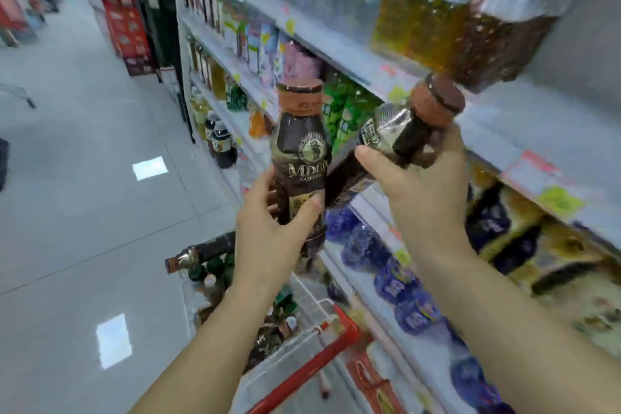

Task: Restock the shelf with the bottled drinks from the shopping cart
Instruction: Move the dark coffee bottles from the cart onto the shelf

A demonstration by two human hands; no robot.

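My left hand [272, 239] grips the lower body of an upright brown coffee bottle [299, 144] with a copper cap. A second coffee bottle [400, 131] of the same kind lies tilted in my right hand [420, 191], its cap pointing up and right toward the shelf [504, 131]. Both bottles are raised in front of the shelf rows, close together. Below my arms sits the shopping cart [316, 316], white wire with a red handle, holding several more bottles [201, 255].
Shelving full of drinks runs along the right: green bottles [346, 111], blue bottles [396, 282], yellow and dark packs [437, 27] above. A red display stand [117, 7] stands at the aisle's far end. Grey tiled floor [84, 178] lies to the left.
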